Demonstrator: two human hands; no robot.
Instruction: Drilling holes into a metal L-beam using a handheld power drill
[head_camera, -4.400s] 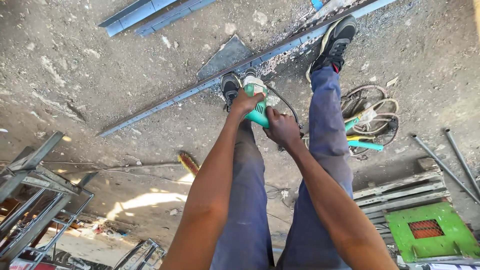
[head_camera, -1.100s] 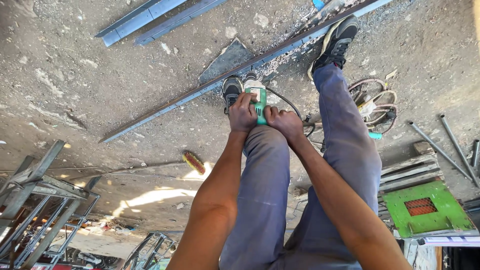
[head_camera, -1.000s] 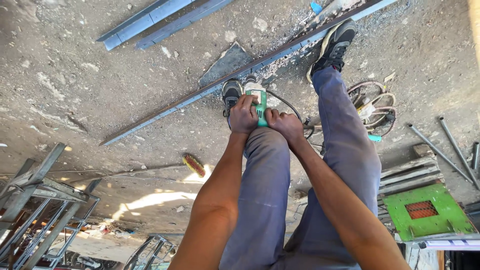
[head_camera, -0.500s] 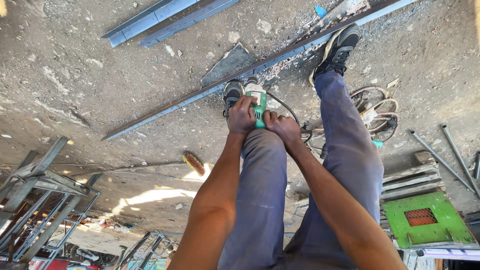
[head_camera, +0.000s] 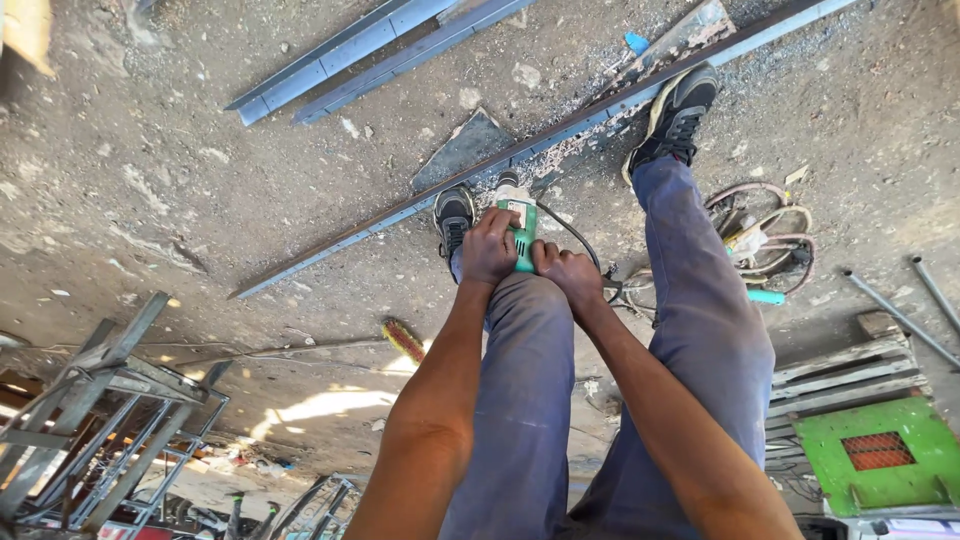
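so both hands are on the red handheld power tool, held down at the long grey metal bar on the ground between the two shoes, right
Not quite: the handheld power tool is green, not red. The head view shows the left hand and the right hand both gripping it, held down at the long grey metal bar on the ground, between the left black shoe and the right black shoe.

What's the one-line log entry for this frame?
left hand: grips green angle grinder | right hand: on its rear | long steel bar: on ground, underfoot
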